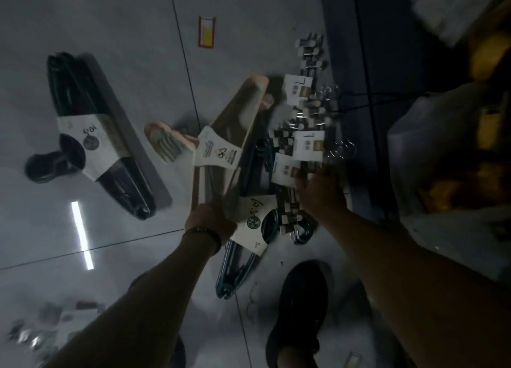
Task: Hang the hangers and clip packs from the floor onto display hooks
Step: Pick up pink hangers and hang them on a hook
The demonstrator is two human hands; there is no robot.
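Note:
The view is dim and blurred. On the grey floor lie a pink hanger bundle (235, 124) with a white sleeve, a dark green hanger bundle (243, 262) with a white label, and a heap of clip packs (307, 143). My left hand (210, 221) grips the near end of the pink bundle. Over the near clip packs, my right hand (320, 190) reaches down; its fingertips are hidden among them, and I cannot tell whether it holds one. A black hanger bundle (102, 138) lies apart at the left.
A red-and-yellow price tag (206, 32) lies on the tiles further off. More clip packs (311, 49) sit by a dark shelf base at upper right. White and yellow bagged goods (442, 135) crowd the right. My shoe (301, 307) stands below the green bundle.

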